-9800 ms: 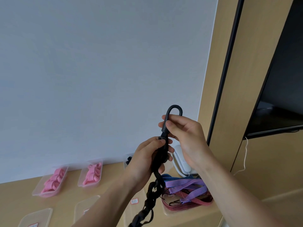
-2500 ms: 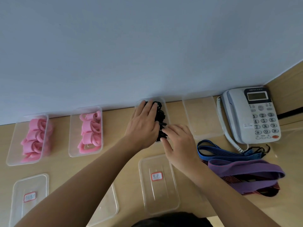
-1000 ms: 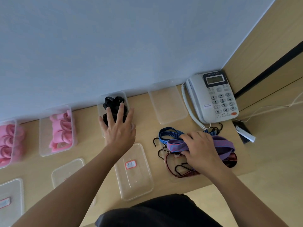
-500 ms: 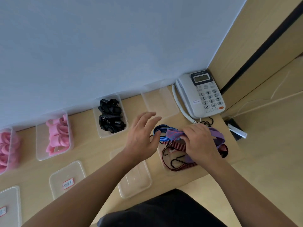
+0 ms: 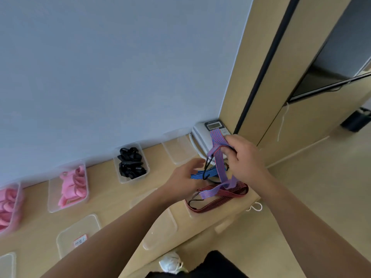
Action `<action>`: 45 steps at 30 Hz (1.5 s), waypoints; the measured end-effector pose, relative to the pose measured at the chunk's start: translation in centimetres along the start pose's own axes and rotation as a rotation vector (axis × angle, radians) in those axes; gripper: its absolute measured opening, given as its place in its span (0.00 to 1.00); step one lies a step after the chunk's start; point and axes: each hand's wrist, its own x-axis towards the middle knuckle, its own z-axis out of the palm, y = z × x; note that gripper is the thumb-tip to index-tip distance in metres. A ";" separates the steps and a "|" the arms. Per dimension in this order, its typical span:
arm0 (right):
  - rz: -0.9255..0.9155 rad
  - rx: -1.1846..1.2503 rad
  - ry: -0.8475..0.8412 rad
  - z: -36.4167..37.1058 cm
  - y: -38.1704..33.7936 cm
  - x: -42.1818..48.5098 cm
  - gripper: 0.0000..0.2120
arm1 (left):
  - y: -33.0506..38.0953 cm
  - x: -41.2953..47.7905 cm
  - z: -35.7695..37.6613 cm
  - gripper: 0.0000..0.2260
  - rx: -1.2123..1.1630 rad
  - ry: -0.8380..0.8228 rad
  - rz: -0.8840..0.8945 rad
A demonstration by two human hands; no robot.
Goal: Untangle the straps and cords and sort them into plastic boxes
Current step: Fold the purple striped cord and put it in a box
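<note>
Over the desk (image 5: 104,189), the right hand (image 5: 247,159) pinches one purple strap (image 5: 217,141) of three; left hand (image 5: 184,179) grip unclear.

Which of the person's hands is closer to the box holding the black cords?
Left. The left hand is just right of that box; the right hand is farther right, gripping the purple strap.
</note>
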 end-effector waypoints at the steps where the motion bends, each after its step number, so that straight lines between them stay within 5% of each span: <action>1: 0.012 0.019 0.013 -0.7 -0.9 0.2 0.05 | 0.5 -0.6 -0.1 0.31 -0.043 0.010 0.013; 12: -0.022 0.310 0.205 -8.6 -10.8 2.2 0.12 | 2.9 -4.3 1.3 0.37 0.160 0.029 0.151; 18: -0.046 0.452 0.265 -12.1 -11.9 1.8 0.11 | 5.1 -5.7 3.9 0.05 0.256 -0.020 0.242; 21: -0.030 0.469 0.266 -13.8 -9.8 0.6 0.11 | 5.3 -6.4 3.9 0.06 0.165 -0.012 0.232; 27: -0.021 0.427 -0.156 -16.6 -2.8 -3.4 0.18 | 8.3 -7.9 1.7 0.14 -0.068 0.433 0.158; 31: -0.087 0.228 -0.833 -17.2 -0.2 -6.2 0.07 | 12.5 -9.6 2.6 0.14 -0.057 0.595 0.218; 32: -0.099 0.089 -0.911 -17.5 0.4 -6.5 0.12 | 13.6 -10.1 3.3 0.15 -0.054 0.599 0.224; 34: -0.063 -0.055 -0.781 -18.5 0.7 -6.8 0.22 | 15.6 -11.1 4.7 0.17 -0.068 0.577 0.251; 36: -0.033 0.199 -0.553 -19.2 -0.1 -7.1 0.22 | 17.7 -12.1 6.3 0.15 -0.058 0.552 0.276; 39: 0.054 0.861 -0.703 -19.0 -1.4 -8.1 0.18 | 20.5 -12.8 9.1 0.09 0.033 0.543 0.306; 45: 0.083 1.274 -0.666 -19.2 -0.1 -10.4 0.10 | 20.6 -13.4 11.6 0.04 0.232 0.656 0.365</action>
